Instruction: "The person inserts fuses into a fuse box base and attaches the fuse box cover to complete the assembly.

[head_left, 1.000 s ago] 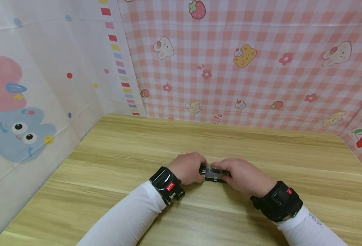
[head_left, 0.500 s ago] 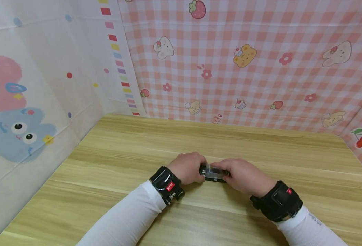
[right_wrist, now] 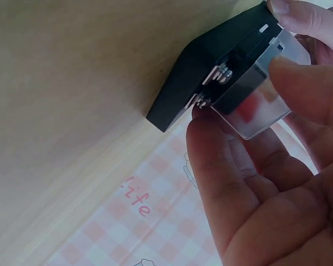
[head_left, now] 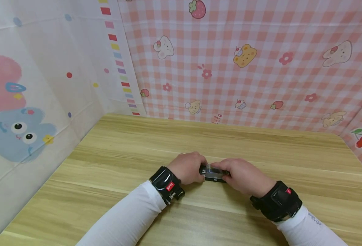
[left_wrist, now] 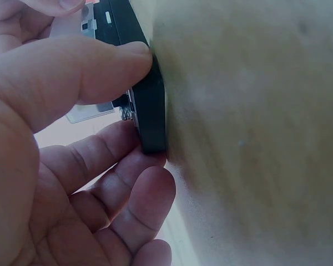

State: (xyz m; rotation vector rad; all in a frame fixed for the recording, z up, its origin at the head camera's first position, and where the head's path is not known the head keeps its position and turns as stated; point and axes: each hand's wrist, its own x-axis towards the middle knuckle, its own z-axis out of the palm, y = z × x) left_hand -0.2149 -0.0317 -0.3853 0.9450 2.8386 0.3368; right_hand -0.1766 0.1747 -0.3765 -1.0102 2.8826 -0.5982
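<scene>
A small black base with a clear plastic cover (head_left: pixel 214 172) sits low over the middle of the table, between both hands. My left hand (head_left: pixel 188 168) pinches the left end of the black base (left_wrist: pixel 151 119), thumb on the near side and fingers behind. My right hand (head_left: pixel 241 173) grips the clear cover (right_wrist: pixel 269 113) between thumb and fingers. In the right wrist view, coiled metal terminals (right_wrist: pixel 225 75) show on the end of the base, and the cover stands at a slant to it. Part of the base is hidden by the fingers.
The wood-grain table (head_left: pixel 138 143) spreads around both hands. Behind it hangs a pink checked cloth (head_left: pixel 181 78), and a white patterned cloth (head_left: pixel 85 61) lines the left side. Black camera straps (head_left: pixel 167 185) circle both wrists.
</scene>
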